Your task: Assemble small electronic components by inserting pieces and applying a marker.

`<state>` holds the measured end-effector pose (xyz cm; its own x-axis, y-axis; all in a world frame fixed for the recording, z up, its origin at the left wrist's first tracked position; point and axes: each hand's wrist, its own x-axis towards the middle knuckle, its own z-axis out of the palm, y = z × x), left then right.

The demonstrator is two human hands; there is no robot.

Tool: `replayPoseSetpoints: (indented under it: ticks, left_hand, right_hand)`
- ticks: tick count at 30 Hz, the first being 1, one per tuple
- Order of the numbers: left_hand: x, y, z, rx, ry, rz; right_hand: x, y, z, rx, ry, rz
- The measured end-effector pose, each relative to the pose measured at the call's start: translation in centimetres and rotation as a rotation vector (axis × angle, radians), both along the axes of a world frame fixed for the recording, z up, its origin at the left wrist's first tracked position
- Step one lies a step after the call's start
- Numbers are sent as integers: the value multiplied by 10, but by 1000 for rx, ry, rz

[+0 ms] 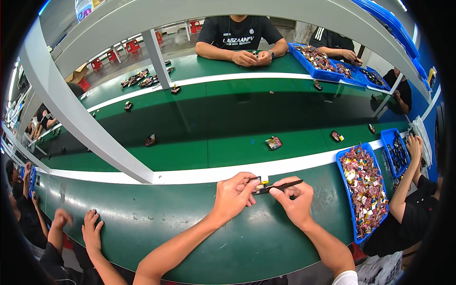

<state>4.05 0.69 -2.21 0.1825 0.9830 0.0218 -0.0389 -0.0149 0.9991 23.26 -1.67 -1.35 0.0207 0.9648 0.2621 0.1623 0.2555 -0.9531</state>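
Note:
Above the near green worktop, my left hand (pixel 232 197) is closed, pinching a small black-framed electronic part (pixel 257 180) with a yellow and white piece on it. My right hand (pixel 297 202) is closed around a slim black tool (pixel 290 184) that looks like tweezers. Its left end reaches the part between my hands, and its other end sticks out past my right fingers. My fingers hide much of the part and the tool's tip.
A blue bin (pixel 355 202) full of small red, yellow and silver parts stands at right; a smaller blue bin (pixel 390 164) holds black pieces. Beyond a white rail (pixel 228 172), a green conveyor belt (pixel 228 147) carries scattered parts. Grey posts (pixel 90 118) rise left. Co-workers sit around.

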Motion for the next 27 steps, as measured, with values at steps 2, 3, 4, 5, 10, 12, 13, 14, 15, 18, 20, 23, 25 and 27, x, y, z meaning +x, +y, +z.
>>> replayPoseSetpoints:
  ticks: [2, 3, 4, 5, 10, 12, 13, 14, 15, 18, 20, 23, 25, 27]
  left_hand:
    - [0, 0, 0, -2, -5, -5]
    - [0, 0, -2, 8, -33, -5]
    - [0, -1, -3, 17, -60, -4]
    - [0, -1, -5, 16, -61, -5]
    - [0, -1, -6, 31, -46, -18]
    - [1, -1, -6, 30, -43, -15]
    - [1, -1, -7, 30, -38, -10]
    - [2, -1, -6, 30, -39, -10]
    - [2, -1, -5, 22, -35, -2]
    - [2, -1, -5, 6, -38, 2]
    - [2, 0, -4, -2, -45, -2]
    - [1, 0, -3, -19, -36, -2]
    - [1, 0, -5, -2, -36, 5]
    - [2, -1, -4, -3, -34, 7]
  right_hand:
    - [2, 1, 0, -89, 104, 18]
    - [3, 2, 0, -178, 207, 34]
    - [2, 2, 3, -178, 207, 35]
    - [0, 3, 7, -223, 253, 38]
    - [0, 3, 5, -267, 294, 48]
    - [0, 3, 0, -152, 201, 23]
    - [1, 3, -1, -151, 200, 23]
    - [3, 2, -1, -129, 151, 39]
    - [4, 2, -1, -107, 102, 54]
    - [0, 1, -4, -87, 110, 30]
    - [1, 1, -4, -104, 121, 23]
    - [0, 2, -2, -145, 166, 13]
    - [0, 2, -1, -169, 202, 9]
    - [2, 2, 0, -213, 209, 39]
